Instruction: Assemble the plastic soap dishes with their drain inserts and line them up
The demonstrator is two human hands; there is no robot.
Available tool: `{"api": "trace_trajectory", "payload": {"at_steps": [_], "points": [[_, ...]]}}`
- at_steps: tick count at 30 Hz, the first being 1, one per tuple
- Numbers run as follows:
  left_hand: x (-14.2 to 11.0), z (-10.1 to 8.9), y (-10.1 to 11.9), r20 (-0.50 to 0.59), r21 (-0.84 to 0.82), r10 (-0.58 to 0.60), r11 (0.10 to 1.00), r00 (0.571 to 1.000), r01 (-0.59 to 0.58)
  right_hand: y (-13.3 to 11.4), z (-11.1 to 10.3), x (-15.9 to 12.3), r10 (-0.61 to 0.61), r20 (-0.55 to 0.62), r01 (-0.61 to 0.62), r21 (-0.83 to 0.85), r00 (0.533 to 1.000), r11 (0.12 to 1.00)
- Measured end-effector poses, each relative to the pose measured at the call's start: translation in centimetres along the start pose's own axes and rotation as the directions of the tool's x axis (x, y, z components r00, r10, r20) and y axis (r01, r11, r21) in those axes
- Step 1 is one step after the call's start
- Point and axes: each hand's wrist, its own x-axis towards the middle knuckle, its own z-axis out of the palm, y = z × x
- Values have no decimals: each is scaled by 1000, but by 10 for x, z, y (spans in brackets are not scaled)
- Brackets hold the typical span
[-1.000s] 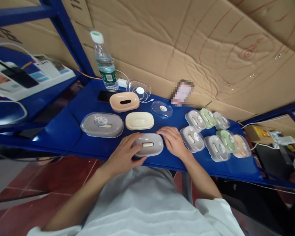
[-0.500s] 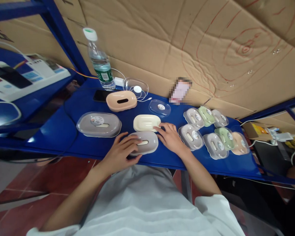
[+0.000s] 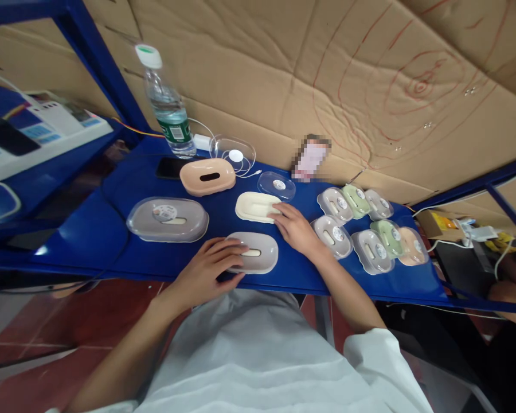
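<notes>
My left hand (image 3: 217,261) is closed over the left end of a grey oval soap dish (image 3: 264,252), with fingers on top and the thumb by its near edge. A pale slot shows in the middle of this dish. Just beyond it is a cream soap dish (image 3: 251,206), gripped at its right end by the fingertips of my right hand (image 3: 294,226). A gap of blue table parts the two dishes. Behind the cream dish lies a clear plastic lid (image 3: 277,186) with a round label. To the left sits a larger grey soap box (image 3: 172,221) under a clear lid.
A peach slotted dish (image 3: 221,183), a black phone (image 3: 169,167), a water bottle (image 3: 172,115) and a coiled white cable (image 3: 241,167) stand toward the back. Several lidded soap boxes (image 3: 333,235) cluster at right. A cardboard panel (image 3: 249,69) rises behind the blue table (image 3: 155,261).
My right hand has shifted the cream dish slightly away from me, widening its gap to the grey dish. My left hand stays at the grey dish. The view has shifted a little.
</notes>
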Motion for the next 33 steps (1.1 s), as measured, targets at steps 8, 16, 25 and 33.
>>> {"api": "trace_trajectory", "payload": {"at_steps": [8, 16, 25, 33], "points": [[1, 0, -3, 21, -42, -5, 999, 1000, 6, 6, -2, 51, 296, -2, -289, -224, 955, 931], [-5, 4, 0, -85, -9, -127, 992, 988, 127, 11, 11, 22, 363, -40, -365, -103, 931, 925], [-5, 11, -6, -152, -122, -306, 949, 940, 289, -47, -25, -44, 11, -79, 7, 224, 997, 975], [-7, 8, -6, 43, -137, -290, 946, 956, 293, -73, 4, -83, -128, -20, 128, 256, 992, 958]]}}
